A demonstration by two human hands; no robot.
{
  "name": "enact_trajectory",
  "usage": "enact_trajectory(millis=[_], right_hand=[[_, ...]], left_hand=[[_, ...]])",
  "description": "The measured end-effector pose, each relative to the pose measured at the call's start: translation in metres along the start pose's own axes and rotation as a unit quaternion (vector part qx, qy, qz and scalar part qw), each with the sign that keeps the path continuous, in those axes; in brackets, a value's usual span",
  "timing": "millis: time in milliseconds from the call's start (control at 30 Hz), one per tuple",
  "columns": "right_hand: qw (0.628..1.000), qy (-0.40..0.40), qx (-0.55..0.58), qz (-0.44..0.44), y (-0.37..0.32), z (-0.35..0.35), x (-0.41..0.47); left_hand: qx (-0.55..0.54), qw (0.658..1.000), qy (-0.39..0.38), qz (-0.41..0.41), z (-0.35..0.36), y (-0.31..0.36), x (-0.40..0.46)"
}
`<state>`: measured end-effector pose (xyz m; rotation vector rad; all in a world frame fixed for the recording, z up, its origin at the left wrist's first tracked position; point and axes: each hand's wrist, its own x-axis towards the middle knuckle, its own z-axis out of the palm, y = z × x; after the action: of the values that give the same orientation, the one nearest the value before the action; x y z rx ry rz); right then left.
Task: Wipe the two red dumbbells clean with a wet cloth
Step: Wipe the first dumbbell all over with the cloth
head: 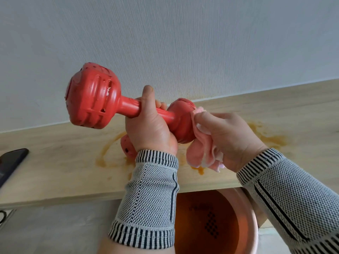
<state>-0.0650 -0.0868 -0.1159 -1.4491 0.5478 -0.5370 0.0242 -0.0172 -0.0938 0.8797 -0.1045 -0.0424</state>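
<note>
Left hand (146,129) grips the handle of a red ribbed plastic dumbbell (95,99) held above the pale wooden shelf (55,162) (orange-stained), while the right hand (229,136) presses a bunched pink cloth (201,153) against its far head; second red dumbbell (127,145) lies beneath.

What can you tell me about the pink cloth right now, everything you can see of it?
The pink cloth is a small, soft, terry-looking rag, pale pink with whiter patches, bunched and folded rather than spread. The right hand grips it, pressing its upper edge against the right-end head of the raised red dumbbell; its loose end hangs below the hand, above the wooden shelf. Whether it is wet cannot be told.
</note>
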Motion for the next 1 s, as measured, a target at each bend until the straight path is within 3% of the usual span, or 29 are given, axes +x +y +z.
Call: enact_trajectory(millis=[133,300,467,633,733,1000], right_hand=[[1.0,-0.003,-0.021,-0.01,0.002,-0.001,-0.001],[0.998,0.066,-0.014,-0.014,-0.002,-0.007,0.005],[1.0,0.007,-0.003,-0.02,0.006,-0.004,0.0],[0.997,0.076,-0.014,-0.011,0.001,-0.005,0.005],[0.998,0.052,0.008,-0.015,0.001,-0.003,0.002],[0.977,0.073,-0.134,-0.15,0.017,0.01,-0.002]], left_hand=[[-0.019,1.0,0.004,-0.023,-0.002,0.0,0.003],[-0.012,1.0,-0.02,-0.012,0.0,-0.003,-0.002],[-0.006,1.0,-0.008,-0.013,-0.001,-0.003,-0.001],[-0.018,0.999,-0.018,-0.034,0.001,-0.004,-0.005],[0.001,1.0,-0.013,-0.023,0.002,-0.003,-0.005],[-0.069,0.992,0.062,-0.088,-0.001,0.001,0.008]])
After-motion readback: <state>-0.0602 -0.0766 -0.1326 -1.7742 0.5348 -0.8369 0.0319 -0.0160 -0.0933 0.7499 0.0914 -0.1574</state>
